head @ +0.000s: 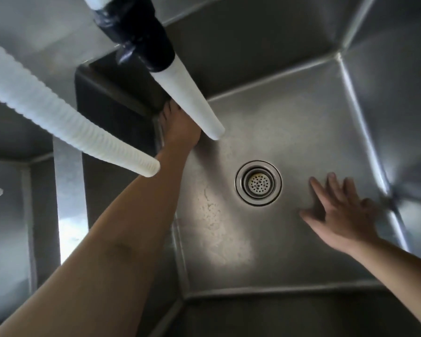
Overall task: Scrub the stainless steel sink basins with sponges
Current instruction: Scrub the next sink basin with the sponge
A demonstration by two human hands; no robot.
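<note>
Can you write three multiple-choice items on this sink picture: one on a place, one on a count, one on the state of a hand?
1. Where is the drain?
A. In the middle of the basin floor
B. In the far right corner
C. Under the left hand

2. How many white hoses hang over the sink?
A. One
B. Two
C. Four

3. How is the right hand?
A. Curled round a sponge
B. Closed in a fist
C. Open, fingers spread, holding nothing

Answers:
1. A: the strainer sits in the middle of the floor, between the two hands.
2. B: a ribbed hose comes from the left, and a smooth hose with black tape from the top.
3. C: the fingers are straight and spread, near the floor, right of the drain. The left hand reaches to the far left corner, and no sponge shows.
</note>
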